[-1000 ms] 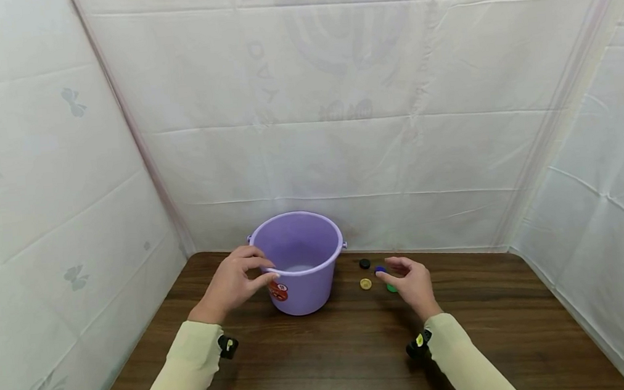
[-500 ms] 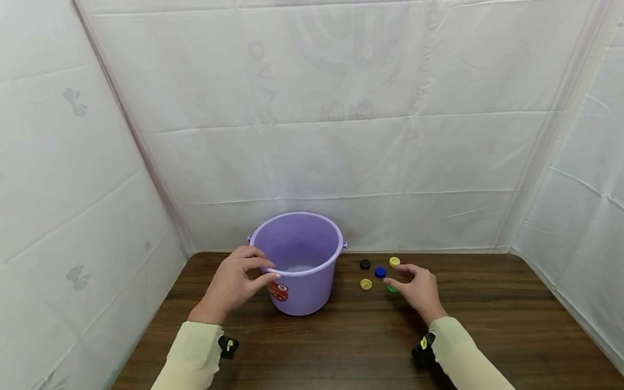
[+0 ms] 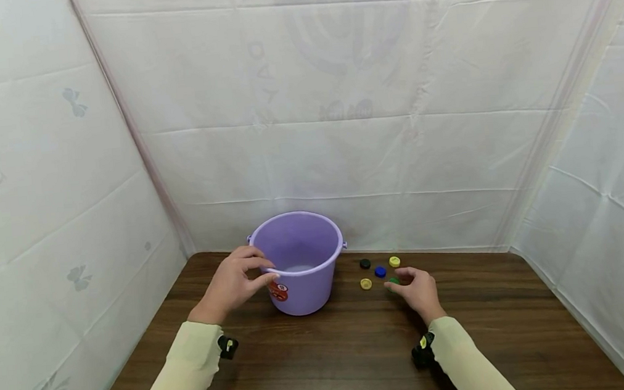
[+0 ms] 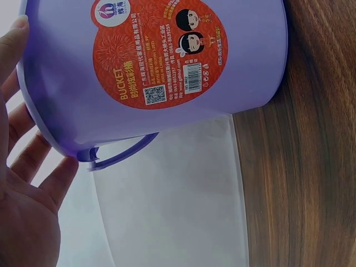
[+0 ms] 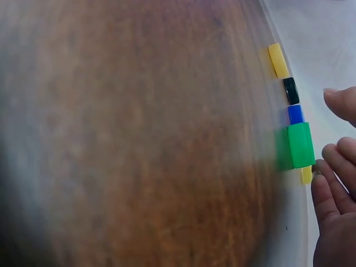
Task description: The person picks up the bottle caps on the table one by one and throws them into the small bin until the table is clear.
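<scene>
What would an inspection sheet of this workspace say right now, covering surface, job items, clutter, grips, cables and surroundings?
Surface: brown wood-grain tabletop.
Job items: purple bucket upright, red label on its side; to its right lie a black cap, blue cap, green cap, back yellow cap and front yellow cap.
Clutter: nothing seen.
Grips: left grip holds the purple bucket's rim; right grip at the green cap, thumb and fingers apart, contact unclear.
Cables: nothing seen.
Surroundings: white sheeting behind and on both sides.

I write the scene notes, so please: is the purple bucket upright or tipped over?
Upright: the purple bucket stands base-down on the table, its mouth facing up.
</scene>
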A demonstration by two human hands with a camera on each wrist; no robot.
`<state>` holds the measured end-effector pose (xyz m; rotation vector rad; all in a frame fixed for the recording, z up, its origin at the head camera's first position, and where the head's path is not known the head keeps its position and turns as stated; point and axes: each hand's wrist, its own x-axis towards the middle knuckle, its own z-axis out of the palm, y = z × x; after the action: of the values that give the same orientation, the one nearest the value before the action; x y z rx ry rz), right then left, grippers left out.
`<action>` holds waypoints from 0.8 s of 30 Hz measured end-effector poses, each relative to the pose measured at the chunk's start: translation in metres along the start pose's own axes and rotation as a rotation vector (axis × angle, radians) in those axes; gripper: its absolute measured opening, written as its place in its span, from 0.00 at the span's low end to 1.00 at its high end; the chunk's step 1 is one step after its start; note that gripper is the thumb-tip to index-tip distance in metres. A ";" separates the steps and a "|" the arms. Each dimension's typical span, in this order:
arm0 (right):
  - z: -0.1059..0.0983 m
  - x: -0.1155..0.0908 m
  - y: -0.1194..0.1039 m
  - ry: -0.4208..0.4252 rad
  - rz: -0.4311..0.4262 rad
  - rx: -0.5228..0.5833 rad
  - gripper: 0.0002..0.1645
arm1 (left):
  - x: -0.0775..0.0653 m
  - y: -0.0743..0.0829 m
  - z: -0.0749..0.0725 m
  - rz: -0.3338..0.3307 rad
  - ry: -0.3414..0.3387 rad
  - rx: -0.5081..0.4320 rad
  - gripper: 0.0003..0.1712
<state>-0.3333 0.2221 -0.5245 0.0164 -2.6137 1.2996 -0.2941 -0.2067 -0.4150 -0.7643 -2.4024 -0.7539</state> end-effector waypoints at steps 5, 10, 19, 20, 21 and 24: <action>0.003 0.000 0.002 -0.006 -0.005 -0.019 0.27 | 0.000 0.000 0.000 0.004 0.002 -0.005 0.07; 0.005 0.002 0.005 -0.009 0.005 -0.025 0.25 | 0.000 -0.001 0.001 0.006 0.004 -0.003 0.07; 0.006 0.002 0.007 -0.019 0.013 -0.030 0.24 | 0.000 -0.001 0.001 0.015 0.008 -0.001 0.07; 0.006 0.002 0.007 -0.019 0.010 -0.032 0.23 | 0.000 -0.001 0.001 0.014 0.008 -0.001 0.07; 0.006 0.002 0.007 -0.020 0.008 -0.033 0.23 | 0.000 -0.001 0.001 0.012 0.007 -0.001 0.07; 0.006 0.002 0.007 -0.021 0.005 -0.038 0.23 | 0.000 -0.001 0.001 0.008 0.007 -0.001 0.08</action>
<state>-0.3374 0.2219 -0.5327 0.0181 -2.6568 1.2580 -0.2952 -0.2065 -0.4159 -0.7695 -2.3923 -0.7530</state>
